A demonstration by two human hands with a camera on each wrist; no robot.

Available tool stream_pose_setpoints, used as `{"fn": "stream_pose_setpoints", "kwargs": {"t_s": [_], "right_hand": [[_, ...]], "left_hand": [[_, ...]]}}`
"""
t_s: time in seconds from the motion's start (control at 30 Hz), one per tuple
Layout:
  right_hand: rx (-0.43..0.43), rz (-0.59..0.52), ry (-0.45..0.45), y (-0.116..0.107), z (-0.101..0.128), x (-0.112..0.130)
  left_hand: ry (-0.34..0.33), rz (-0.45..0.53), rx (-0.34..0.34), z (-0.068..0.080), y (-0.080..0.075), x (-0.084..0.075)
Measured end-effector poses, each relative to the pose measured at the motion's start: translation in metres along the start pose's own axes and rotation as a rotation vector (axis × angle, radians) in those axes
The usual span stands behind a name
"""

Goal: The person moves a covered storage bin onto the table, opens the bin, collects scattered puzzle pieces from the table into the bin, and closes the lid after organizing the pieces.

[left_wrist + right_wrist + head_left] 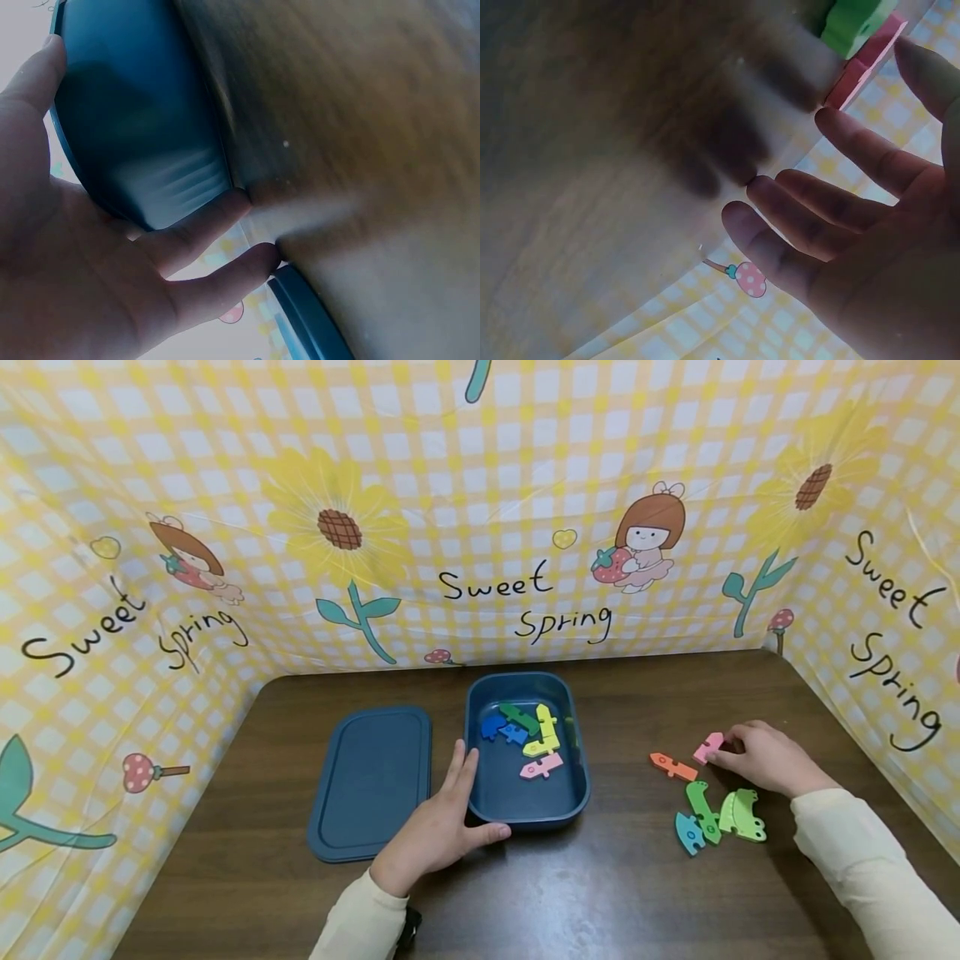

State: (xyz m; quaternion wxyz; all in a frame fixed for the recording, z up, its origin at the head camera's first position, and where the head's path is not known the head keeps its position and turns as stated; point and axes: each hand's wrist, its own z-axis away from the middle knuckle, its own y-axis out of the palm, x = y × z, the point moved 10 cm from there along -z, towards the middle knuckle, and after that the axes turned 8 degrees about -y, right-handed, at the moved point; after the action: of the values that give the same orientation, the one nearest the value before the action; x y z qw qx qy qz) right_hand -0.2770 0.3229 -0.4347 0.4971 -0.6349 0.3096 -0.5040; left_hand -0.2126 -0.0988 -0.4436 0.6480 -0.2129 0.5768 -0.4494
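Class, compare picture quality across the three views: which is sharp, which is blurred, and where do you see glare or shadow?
Head view: sharp and evenly lit, with a soft sheen on the table and bowed edges. Left wrist view: the table is smeared with blur, the blue box shows a pale glare streak, and the left hand is dim. Right wrist view: blurred, with dark finger shadows on the table, and the right hand is backlit.

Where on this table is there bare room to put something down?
Bare wood lies between the blue box and the loose puzzle pieces, along the near edge between the two sleeves, and left of the lid. It is crowded around the right hand at the pink piece, and where the left hand rests against the box.
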Motion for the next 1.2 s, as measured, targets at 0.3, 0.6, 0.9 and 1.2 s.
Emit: {"fn": "stream_pose_setpoints", "kwargs": {"t_s": [0.3, 0.6, 0.9, 1.2], "right_hand": [[0.074, -0.013, -0.022, 0.011, -0.009, 0.008], [0.099, -0.022, -0.023, 0.01, -0.006, 0.009], [0.017, 0.002, -0.027, 0.002, -0.006, 0.006], [-0.061, -0.006, -0.042, -0.003, -0.008, 0.0]], "left_hand": [[-0.001, 0.002, -0.003, 0.0, 0.0, 0.0], [0.0, -0.004, -0.002, 0.0, 0.0, -0.001], [0.001, 0.012, -0.002, 0.0, 0.0, 0.001], [0.003, 0.014, -0.001, 0.0, 0.0, 0.0]]}}
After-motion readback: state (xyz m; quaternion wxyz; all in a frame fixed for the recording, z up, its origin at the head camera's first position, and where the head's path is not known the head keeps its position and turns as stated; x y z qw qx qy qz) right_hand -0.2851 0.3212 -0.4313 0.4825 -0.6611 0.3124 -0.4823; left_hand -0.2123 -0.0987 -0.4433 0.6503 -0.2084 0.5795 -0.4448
